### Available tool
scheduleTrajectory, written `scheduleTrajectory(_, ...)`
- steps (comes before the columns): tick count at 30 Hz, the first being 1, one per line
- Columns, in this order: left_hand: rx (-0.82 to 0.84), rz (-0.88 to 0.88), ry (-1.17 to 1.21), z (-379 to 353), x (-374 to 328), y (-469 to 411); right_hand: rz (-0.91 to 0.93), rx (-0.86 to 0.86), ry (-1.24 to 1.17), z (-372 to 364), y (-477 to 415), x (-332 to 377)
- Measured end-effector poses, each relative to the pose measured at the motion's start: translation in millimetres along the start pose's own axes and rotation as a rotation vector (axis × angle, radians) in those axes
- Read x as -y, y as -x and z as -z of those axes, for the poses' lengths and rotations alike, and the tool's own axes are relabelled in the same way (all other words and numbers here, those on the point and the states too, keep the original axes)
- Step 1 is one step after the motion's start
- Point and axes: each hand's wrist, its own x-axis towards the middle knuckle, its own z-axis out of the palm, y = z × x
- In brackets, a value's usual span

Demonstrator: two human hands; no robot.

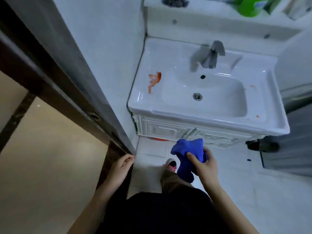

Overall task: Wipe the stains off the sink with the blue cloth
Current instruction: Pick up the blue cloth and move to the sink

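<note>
right hand (205,163): fingers clamped on the blue cloth (186,155), held low, near side of the sink (168,105), not touching it.
blue cloth: bunched, one end hanging down over the floor (236,174).
left hand (121,166): fingers loosely curled, holding nothing, by the dark door frame (50,78) at the left.
stain (154,80): orange-red smear on the sink's left rim; small specks at the right rim.
faucet (209,56): far edge of the basin.
cabinet (168,130): white, under the sink.
</note>
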Motion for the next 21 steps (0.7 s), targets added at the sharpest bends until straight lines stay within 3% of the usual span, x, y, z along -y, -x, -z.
scheduleTrajectory(6,0.132,-0.022,-0.069,-61.3,-66.9,-65.3,-0.061,-0.081,-0.080,32.5,-55.0,12.1)
scheduleTrajectory(12,0.114,-0.187,-0.073,-94.5,-153.4,-124.7,0.013,-0.085,-0.083,60.9,-122.7,60.2)
scheduleTrajectory(21,0.156,-0.230,-0.200,-114.2,-233.7,-208.0,0.030,-0.111,-0.090,70.4,-208.7,107.0)
